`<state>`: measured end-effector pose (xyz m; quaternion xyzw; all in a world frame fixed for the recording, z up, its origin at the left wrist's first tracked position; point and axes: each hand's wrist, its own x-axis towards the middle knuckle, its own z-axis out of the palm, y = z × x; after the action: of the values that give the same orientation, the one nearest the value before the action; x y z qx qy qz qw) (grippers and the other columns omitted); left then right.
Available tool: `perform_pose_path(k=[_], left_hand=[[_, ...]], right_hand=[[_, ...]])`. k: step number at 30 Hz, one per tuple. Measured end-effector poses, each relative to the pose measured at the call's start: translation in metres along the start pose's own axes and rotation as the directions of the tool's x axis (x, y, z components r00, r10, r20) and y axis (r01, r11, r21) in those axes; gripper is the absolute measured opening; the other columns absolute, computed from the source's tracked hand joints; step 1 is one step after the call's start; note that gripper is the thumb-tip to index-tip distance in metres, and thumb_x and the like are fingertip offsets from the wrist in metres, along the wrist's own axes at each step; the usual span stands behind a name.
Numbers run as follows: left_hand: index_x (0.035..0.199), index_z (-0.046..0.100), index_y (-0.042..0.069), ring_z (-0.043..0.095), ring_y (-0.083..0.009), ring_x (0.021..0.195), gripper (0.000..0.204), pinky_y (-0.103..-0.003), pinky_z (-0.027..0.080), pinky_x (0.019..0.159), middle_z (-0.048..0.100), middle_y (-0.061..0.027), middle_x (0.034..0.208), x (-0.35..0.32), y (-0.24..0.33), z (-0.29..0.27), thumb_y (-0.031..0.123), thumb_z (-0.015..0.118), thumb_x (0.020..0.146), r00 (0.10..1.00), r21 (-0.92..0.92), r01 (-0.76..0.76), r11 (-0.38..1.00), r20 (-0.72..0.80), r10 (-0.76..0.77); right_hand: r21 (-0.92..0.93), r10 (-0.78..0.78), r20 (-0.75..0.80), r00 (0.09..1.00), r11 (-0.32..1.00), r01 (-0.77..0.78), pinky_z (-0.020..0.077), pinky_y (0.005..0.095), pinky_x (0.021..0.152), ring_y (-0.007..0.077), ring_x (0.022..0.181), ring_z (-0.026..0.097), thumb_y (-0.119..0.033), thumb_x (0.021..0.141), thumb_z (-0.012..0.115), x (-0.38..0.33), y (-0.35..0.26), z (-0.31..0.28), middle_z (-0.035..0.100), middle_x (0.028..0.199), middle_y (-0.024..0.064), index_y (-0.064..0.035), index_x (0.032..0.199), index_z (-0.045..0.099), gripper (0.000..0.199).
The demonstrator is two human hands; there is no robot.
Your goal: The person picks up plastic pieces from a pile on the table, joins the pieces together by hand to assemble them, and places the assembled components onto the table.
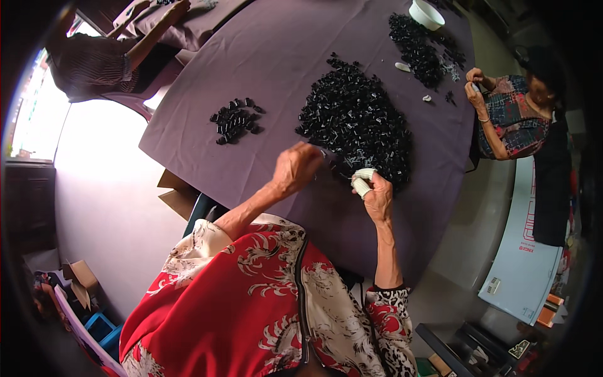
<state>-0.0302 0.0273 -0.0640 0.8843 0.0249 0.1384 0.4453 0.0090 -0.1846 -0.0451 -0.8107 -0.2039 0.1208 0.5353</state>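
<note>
A large heap of small black plastic parts (pixel 355 116) with light metal-like bits lies on the purple-brown tablecloth before me. At its near edge is my right hand (pixel 378 200), with white finger covers (pixel 363 179) on its thumb and a finger. These fingers curl toward each other in a pinch; whatever is between them is too small to make out. My left hand (pixel 295 168) hovers just left of the heap, curled and smeared by motion, so its grip does not show. A smaller group of black parts (pixel 235 120) lies farther left.
At the far right, another heap of black parts (pixel 418 53) lies by a white bowl (pixel 427 14). One person (pixel 512 113) works at the right edge, another (pixel 94 66) at a table at far left. A cardboard box (pixel 176 195) stands beside the table's left edge.
</note>
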Motion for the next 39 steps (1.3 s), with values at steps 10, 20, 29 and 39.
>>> perform_pose_path(k=[10,20,29,39], left_hand=[[0.086,0.056,0.008,0.054,-0.0268,0.079,0.015,-0.039,0.046,0.062,0.051,-0.0085,0.079,0.024,-0.012,0.001,0.010,0.060,0.072,0.993,0.295,-0.098,0.951,-0.031,0.112],[0.086,0.059,0.008,0.054,-0.0267,0.076,0.014,-0.038,0.044,0.063,0.052,-0.0091,0.077,0.018,-0.017,-0.003,0.012,0.060,0.073,0.993,0.341,-0.059,0.938,-0.079,0.092],[0.086,0.060,0.007,0.057,-0.0254,0.075,0.014,-0.036,0.046,0.065,0.056,-0.0090,0.079,0.019,-0.020,-0.004,0.015,0.061,0.075,0.996,0.274,-0.080,0.958,-0.016,0.087],[0.097,0.056,0.000,0.060,-0.0152,0.076,0.014,-0.029,0.051,0.073,0.062,-0.0081,0.085,0.020,0.038,-0.002,0.009,0.054,0.087,0.867,-0.807,0.498,0.318,0.461,-0.187]], right_hand=[[0.135,0.142,-0.007,0.990,0.981,-0.140,0.0490,0.0213,0.058,0.0086,0.062,0.058,-0.004,0.079,0.055,-0.007,-0.003,-0.004,0.062,0.076,0.0038,-0.0005,0.091,0.061,0.014],[0.205,0.142,-0.031,0.989,0.970,-0.133,0.0490,0.0216,0.059,0.0087,0.062,0.058,-0.006,0.079,0.055,-0.010,0.002,-0.007,0.062,0.076,0.0041,0.0000,0.091,0.061,0.014],[0.258,0.120,-0.022,0.993,0.960,-0.110,0.0489,0.0214,0.059,0.0082,0.062,0.058,-0.008,0.081,0.057,-0.007,-0.008,0.000,0.062,0.076,0.0039,-0.0010,0.091,0.061,0.013],[0.093,-0.101,-0.090,0.991,0.990,0.109,0.0470,0.0206,0.061,0.0082,0.066,0.058,0.001,0.079,0.053,0.023,-0.047,-0.002,0.063,0.079,0.0031,-0.0010,0.092,0.060,0.015]])
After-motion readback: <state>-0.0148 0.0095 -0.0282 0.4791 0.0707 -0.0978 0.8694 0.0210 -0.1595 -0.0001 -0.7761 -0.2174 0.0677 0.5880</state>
